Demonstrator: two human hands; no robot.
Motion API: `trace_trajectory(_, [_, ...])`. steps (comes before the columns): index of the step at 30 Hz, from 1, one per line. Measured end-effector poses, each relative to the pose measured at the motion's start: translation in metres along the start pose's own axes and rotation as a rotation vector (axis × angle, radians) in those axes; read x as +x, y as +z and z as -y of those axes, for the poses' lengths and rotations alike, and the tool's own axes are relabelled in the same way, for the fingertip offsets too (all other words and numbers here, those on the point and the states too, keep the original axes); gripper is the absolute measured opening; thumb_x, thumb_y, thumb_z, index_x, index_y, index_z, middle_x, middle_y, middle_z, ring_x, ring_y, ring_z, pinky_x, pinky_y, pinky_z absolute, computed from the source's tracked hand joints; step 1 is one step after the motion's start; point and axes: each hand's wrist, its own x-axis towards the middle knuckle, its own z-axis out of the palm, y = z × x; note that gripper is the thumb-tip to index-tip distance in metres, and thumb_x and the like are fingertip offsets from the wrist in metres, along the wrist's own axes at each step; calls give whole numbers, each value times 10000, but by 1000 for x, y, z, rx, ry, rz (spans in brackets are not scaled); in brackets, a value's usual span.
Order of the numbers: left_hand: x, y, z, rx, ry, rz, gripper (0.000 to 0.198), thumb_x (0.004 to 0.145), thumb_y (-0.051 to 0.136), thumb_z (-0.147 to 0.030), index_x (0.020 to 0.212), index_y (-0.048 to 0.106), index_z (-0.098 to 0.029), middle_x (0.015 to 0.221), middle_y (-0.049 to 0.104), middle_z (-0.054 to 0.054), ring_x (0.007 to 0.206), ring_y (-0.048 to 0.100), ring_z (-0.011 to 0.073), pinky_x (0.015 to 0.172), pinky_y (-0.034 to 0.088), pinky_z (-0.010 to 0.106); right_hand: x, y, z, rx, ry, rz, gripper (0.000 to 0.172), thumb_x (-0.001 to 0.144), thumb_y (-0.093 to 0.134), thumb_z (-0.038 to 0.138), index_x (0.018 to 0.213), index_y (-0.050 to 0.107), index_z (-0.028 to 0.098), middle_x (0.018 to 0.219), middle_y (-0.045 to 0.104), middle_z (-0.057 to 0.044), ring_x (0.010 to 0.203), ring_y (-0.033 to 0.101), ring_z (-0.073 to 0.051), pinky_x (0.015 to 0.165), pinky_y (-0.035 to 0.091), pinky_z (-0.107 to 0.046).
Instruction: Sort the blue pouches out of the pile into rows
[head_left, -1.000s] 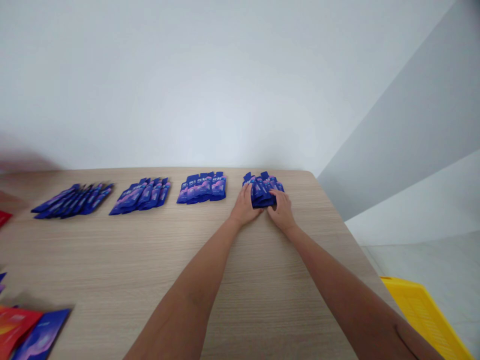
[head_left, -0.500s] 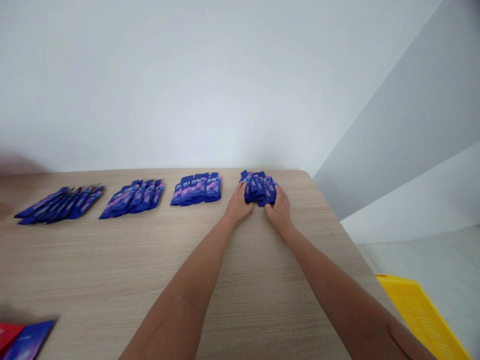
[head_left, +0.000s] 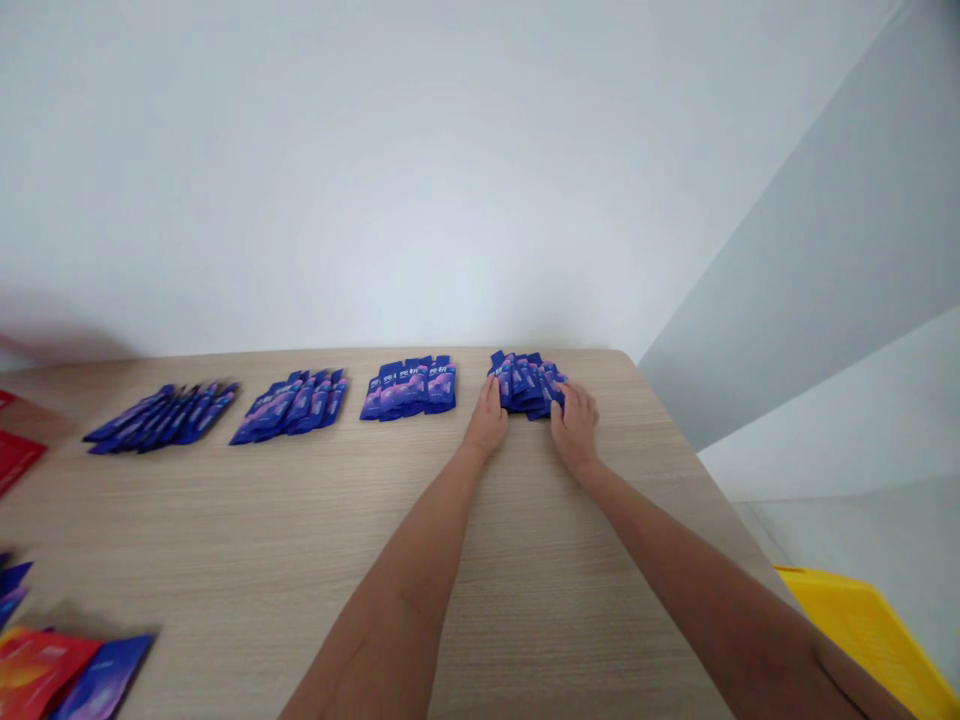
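At the far right of the table, a fanned pile of blue-purple sachets [head_left: 531,385] lies between my two hands. My left hand [head_left: 487,418] holds the pile's left edge, its fingers close together and pointing away from me. On the other side my right hand [head_left: 576,425] has its fingers bent around the right edge, thumb at the near corner of the sachets. Parts of the outer sachets are hidden under my fingers. Nearest to the left of my left hand is another overlapping row of the same sachets [head_left: 409,388], lying flat and apart from it.
Further left lie a third sachet group [head_left: 291,405] and a fourth [head_left: 163,418]. Red pouches [head_left: 45,665] and a blue pouch [head_left: 105,680] are at the near left. A white wall [head_left: 420,180] backs the wooden table [head_left: 315,540]; a yellow crate [head_left: 862,625] stands beyond its right edge.
The view has shifted, so the table's contents appear further right and more red pouches show at left. Both hands remain at the pile, with the right hand's fingers slightly further out.
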Motion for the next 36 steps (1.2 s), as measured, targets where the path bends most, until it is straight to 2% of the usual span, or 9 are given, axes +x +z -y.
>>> trace_trajectory(4, [-1, 1, 3, -10, 37, -2, 671, 739, 389, -77, 1404, 320, -132, 1501, 301, 141, 1410, 232, 257, 1175, 176, 494, 24, 6, 23, -39, 37, 38, 257, 893, 404, 335, 924, 606, 180, 1148, 579, -142, 1131, 442, -290, 951, 362, -484])
trace_trajectory(8, [1, 2, 5, -33, 53, 0, 682, 734, 389, -85, 1408, 316, -156, 1495, 319, 129, 1413, 224, 251, 1170, 172, 506, 41, 21, 37, -122, 89, 87, 236, 854, 454, 313, 777, 618, 162, 1069, 594, -190, 1079, 454, -335, 881, 378, -522])
trace_trajectory(12, [2, 3, 6, -49, 55, -17, 697, 710, 400, -80, 1400, 326, -147, 1487, 328, 135, 1408, 234, 259, 1170, 168, 511, 35, 29, 42, -115, 42, 82, 168, 804, 473, 232, 729, 611, 174, 1052, 601, -182, 1075, 459, -329, 879, 379, -513])
trace_trajectory(15, [1, 3, 4, -47, 37, -24, 754, 657, 428, -53, 1400, 319, -129, 1490, 312, 156, 1406, 234, 281, 1170, 166, 519, 23, 26, 45, -95, 43, 73, 166, 808, 441, 218, 747, 590, 177, 1067, 599, -172, 1083, 459, -320, 898, 374, -506])
trace_trajectory(20, [-2, 2, -2, -11, 26, -15, 857, 612, 506, -48, 1424, 237, -104, 1501, 261, 197, 1412, 198, 326, 1169, 166, 525, 4, 9, 28, -21, 160, -53, 222, 778, 372, 152, 938, 523, 177, 1084, 566, -154, 1079, 460, -294, 914, 371, -477])
trace_trajectory(24, [-3, 2, -8, 39, 42, -15, 909, 627, 625, -155, 1427, 195, -113, 1499, 246, 210, 1410, 184, 352, 1156, 183, 532, -7, 0, 0, -94, 282, -137, 289, 658, 423, 104, 934, 482, 166, 974, 534, -164, 987, 467, -319, 877, 371, -499])
trace_trajectory(28, [-3, 0, -12, 68, 41, 3, 957, 631, 708, -269, 1418, 184, -123, 1490, 252, 225, 1401, 199, 366, 1141, 193, 550, -7, 7, -12, -100, 261, -103, 286, 623, 408, 66, 876, 474, 180, 887, 523, -129, 907, 478, -296, 856, 379, -479])
trace_trajectory(32, [-1, -3, -14, 70, 18, 5, 957, 637, 723, -277, 1413, 186, -120, 1469, 282, 232, 1387, 241, 357, 1142, 204, 531, -1, 14, -9, -99, 240, -55, 273, 628, 375, 34, 836, 477, 176, 852, 520, -127, 886, 471, -289, 846, 370, -464])
trace_trajectory(36, [-1, -2, -15, 81, 4, -3, 969, 639, 737, -299, 1411, 179, -118, 1466, 281, 241, 1387, 239, 358, 1140, 204, 531, 0, 11, -5, -87, 216, -30, 266, 653, 367, 40, 853, 472, 181, 886, 526, -134, 922, 458, -297, 872, 353, -466])
